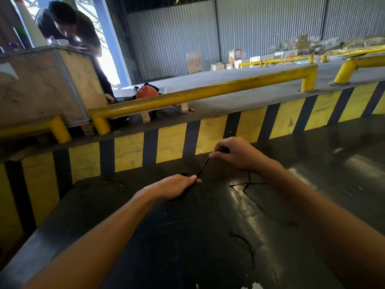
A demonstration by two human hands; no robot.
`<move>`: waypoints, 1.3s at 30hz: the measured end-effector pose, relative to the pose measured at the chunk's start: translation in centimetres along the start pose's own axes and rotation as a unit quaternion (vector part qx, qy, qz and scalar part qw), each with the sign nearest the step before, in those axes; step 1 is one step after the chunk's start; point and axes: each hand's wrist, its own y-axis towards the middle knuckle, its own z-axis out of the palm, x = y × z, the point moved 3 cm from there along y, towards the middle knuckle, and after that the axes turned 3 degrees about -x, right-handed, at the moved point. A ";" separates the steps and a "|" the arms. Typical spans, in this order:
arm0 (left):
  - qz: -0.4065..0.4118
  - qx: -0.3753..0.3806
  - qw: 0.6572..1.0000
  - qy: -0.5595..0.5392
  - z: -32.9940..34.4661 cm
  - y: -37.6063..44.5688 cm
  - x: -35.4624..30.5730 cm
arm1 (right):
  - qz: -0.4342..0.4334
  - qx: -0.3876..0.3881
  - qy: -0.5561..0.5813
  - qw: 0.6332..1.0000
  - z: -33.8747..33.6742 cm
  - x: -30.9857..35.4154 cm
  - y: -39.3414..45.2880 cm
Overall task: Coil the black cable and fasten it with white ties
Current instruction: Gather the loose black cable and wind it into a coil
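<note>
— Two hands on it right now. My left hand [177,185] is wrapped round a small bundle of the black cable [203,168], fingers closed over the loops, low over the dark table [187,236].

— And the other?

— My right hand [233,156], farther off and to the right, pinches the cable between its fingertips, so one strand runs taut from hand to hand. The rest trails loose on the table under my right wrist and back toward me.

— Any white ties?

— I can't pick any out for certain; there are pale bits at the near edge, too small to call.

— What could spoil it?

— I reckon the bundle could spring apart if my left fingers ease off, since nothing binds it yet. That loose tail looks kinked too, so pulling it in fast could snag or knot it. Black cable on a black, glossy top is hard to follow.
</note>
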 end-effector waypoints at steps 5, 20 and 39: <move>0.015 0.184 0.907 -0.379 0.3 -2.3 -2.3 | 0.065 -0.046 0.109 0.991 1.9 -1.1 -0.9; 0.087 -0.199 0.957 -0.193 -5.1 -1.0 -4.7 | -0.002 0.033 0.095 0.995 1.9 1.9 -2.4; 0.162 -0.092 0.881 -0.436 -6.2 -3.1 -7.4 | 0.044 0.043 0.253 0.966 9.1 4.9 -4.8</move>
